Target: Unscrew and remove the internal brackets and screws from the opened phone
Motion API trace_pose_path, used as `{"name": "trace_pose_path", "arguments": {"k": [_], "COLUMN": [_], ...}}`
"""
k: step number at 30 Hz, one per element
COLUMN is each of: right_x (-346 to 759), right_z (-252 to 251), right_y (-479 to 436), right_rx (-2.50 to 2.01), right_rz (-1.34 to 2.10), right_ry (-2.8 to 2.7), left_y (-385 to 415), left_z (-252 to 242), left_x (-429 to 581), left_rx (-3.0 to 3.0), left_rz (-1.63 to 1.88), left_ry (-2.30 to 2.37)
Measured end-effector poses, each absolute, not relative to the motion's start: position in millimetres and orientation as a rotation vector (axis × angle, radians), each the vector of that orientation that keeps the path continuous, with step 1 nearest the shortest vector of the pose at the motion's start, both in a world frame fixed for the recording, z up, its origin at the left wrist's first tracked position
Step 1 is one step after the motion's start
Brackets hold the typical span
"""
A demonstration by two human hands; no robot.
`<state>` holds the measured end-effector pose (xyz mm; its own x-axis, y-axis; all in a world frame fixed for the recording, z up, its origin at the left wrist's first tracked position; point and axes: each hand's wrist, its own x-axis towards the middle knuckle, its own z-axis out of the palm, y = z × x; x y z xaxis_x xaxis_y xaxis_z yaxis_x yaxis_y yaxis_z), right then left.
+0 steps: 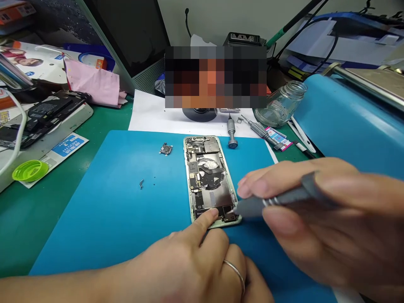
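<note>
An opened phone housing (217, 195) with bare inner parts lies on the blue mat (126, 223). My left hand (202, 261), a ring on one finger, rests at its lower end; the index fingertip touches the lower edge area and the other fingers are curled, with nothing seen in them. My right hand (318, 219) grips a grey screwdriver (252, 207) between thumb and fingers, its tip at the phone's bottom right corner. Left of the phone sit a small metal-covered part (166, 149) and a few tiny screws (141, 184).
Another screwdriver (232, 132) stands behind the phone. Further right are tools (261, 129), a glass jar (280, 103) and white tweezers (302, 134). At left lie a green cap (30, 170) and another opened device (41, 118). A monitor (126, 33) stands behind.
</note>
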<state>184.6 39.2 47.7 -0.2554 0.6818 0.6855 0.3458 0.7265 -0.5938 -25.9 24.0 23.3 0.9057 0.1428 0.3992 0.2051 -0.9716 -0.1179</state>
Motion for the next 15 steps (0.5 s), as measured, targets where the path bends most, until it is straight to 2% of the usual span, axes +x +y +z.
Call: {"name": "trace_pose_path", "arguments": {"k": [3, 15], "right_x": [182.3, 182.2], "right_z": [51.9, 58.9], "right_y": [48.0, 50.9], "right_rx": [-0.584, -0.678], "right_rz": [0.317, 0.269], "right_ry": [-1.810, -1.809], "left_y": [23.2, 22.9], "left_z": [22.7, 14.0], "left_x": [-25.1, -18.3], "left_rx": [-2.893, -2.873], "left_rz": [-0.602, -0.728], "left_ry": [-0.284, -0.326]}}
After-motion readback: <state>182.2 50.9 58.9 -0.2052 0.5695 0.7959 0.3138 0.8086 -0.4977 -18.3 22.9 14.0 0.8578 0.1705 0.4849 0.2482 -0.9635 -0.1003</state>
